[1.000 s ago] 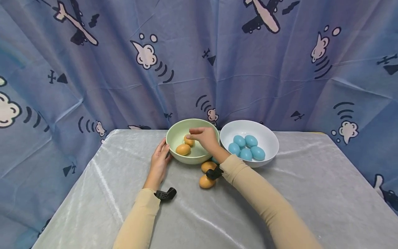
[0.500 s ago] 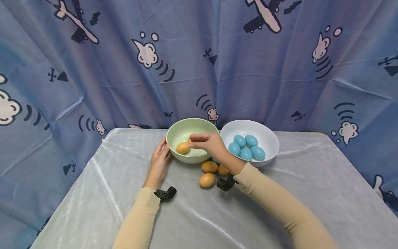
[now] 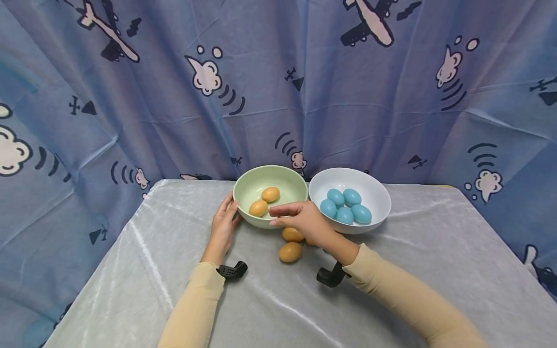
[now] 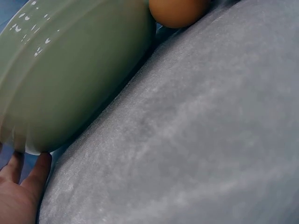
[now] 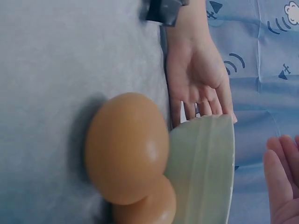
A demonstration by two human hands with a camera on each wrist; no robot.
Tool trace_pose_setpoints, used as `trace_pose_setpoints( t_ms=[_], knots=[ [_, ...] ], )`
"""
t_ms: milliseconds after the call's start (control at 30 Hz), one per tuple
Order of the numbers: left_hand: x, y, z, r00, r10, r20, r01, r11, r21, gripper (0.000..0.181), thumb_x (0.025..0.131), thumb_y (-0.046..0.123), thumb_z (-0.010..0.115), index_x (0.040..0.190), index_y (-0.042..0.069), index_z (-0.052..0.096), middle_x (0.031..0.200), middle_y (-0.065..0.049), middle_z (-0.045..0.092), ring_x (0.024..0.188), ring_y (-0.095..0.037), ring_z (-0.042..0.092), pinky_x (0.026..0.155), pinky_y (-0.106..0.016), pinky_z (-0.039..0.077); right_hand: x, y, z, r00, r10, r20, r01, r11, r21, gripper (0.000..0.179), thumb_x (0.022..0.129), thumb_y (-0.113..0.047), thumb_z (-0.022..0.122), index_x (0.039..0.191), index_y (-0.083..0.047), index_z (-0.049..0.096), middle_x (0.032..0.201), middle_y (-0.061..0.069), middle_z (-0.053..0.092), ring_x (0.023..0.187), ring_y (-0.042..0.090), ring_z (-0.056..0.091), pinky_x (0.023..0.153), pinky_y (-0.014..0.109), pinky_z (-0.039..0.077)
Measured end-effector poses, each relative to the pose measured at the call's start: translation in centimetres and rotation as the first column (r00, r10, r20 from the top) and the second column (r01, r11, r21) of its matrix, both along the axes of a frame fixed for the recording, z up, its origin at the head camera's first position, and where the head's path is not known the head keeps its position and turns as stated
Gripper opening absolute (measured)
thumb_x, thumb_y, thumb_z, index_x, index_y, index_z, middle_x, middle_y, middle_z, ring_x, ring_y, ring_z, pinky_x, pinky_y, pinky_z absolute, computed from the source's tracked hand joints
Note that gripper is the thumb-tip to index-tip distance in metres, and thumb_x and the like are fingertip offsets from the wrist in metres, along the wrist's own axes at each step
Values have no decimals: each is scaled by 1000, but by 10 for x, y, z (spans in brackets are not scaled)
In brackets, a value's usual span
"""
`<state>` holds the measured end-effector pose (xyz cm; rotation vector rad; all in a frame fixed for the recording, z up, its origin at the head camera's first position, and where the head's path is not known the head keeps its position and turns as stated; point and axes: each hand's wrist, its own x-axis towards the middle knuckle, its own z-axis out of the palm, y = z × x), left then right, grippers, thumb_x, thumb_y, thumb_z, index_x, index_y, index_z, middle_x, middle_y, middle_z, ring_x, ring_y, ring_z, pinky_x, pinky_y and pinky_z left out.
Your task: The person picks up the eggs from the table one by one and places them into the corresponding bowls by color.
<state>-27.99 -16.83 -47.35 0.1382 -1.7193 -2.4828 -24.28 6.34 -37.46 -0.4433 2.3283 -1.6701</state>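
In the head view my left hand point(image 3: 224, 224) touches the left side of a pale green bowl point(image 3: 287, 179), fingers extended along its wall and thumb by the rim. Two orange eggs point(image 3: 271, 194) lie inside that bowl. My right hand point(image 3: 304, 220) hovers over the bowl's front right rim, fingers and thumb apart with nothing between them. Just below it on the table, an orange egg point(image 3: 290, 252) lies in front of others, one partly covered by the hand. The right wrist view shows the near egg point(image 5: 127, 148) large beside the bowl wall point(image 5: 201, 163).
A white bowl point(image 3: 378, 193) with several blue eggs point(image 3: 361, 214) stands right of the green one. Grey cloth point(image 3: 261, 309) covers the table. Behind hangs a blue curtain point(image 3: 261, 96) with printed planes and clouds, close to the bowls.
My right hand has let go of an orange egg in the green bowl and drawn back toward the front right. The left hand stays against the bowl.
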Motion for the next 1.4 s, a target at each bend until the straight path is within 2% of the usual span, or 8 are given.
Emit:
trace_pose_setpoints(
  t_ms=[233,333,433,633,900,1100,1400],
  knots=[
    [0,1,0,1000,-9,-4,9,1000,5,55,105,19,50,156,11,31,164,-7,29,151,-21,30,122,-46,30,7,17,-10,999,6,32,-7,1000,13,37,79,-24,84,113,-13,77,114,5,76,99,8,71,85,24,59],
    [0,0,0,1000,-7,1,7,1000,9,55,105,20,50,156,12,32,164,-6,29,150,-19,30,122,-45,31,9,22,-15,998,17,53,-18,1000,25,38,79,-23,85,114,-13,76,114,9,75,100,10,70,81,23,59],
    [0,-1,1,1000,-3,3,3,1000,11,55,105,20,50,156,11,31,164,-7,29,151,-20,30,122,-46,31,10,26,-20,999,19,28,-21,998,54,38,78,-23,85,114,-13,77,112,11,75,106,15,69,80,21,58],
    [0,-1,0,1000,0,0,0,1000,17,55,105,18,50,156,10,31,164,-7,29,150,-20,30,122,-46,30,13,32,-29,999,26,-37,-23,997,75,36,78,-21,85,112,-11,77,111,10,76,110,23,69,88,23,58],
    [0,-1,2,1000,-9,-1,9,1000,12,54,105,19,49,156,10,32,164,-7,29,150,-21,30,122,-46,30,16,41,-36,997,72,11,-72,997,33,45,78,-17,85,120,-3,72,121,14,72,116,29,67,91,28,58],
    [0,0,3,1000,-4,-6,4,1000,14,54,105,19,50,155,11,34,164,-6,30,150,-20,31,122,-46,31,18,45,-40,994,109,31,-110,993,31,51,79,-20,85,125,-3,69,127,15,69,121,30,64,96,31,56],
    [1,1,5,1000,-2,18,2,1000,3,54,105,20,49,156,12,32,164,-5,29,150,-19,30,122,-45,31,14,45,-48,991,132,-13,-130,987,99,49,79,-19,85,122,0,70,123,15,71,121,30,64,99,34,55]
  ],
)
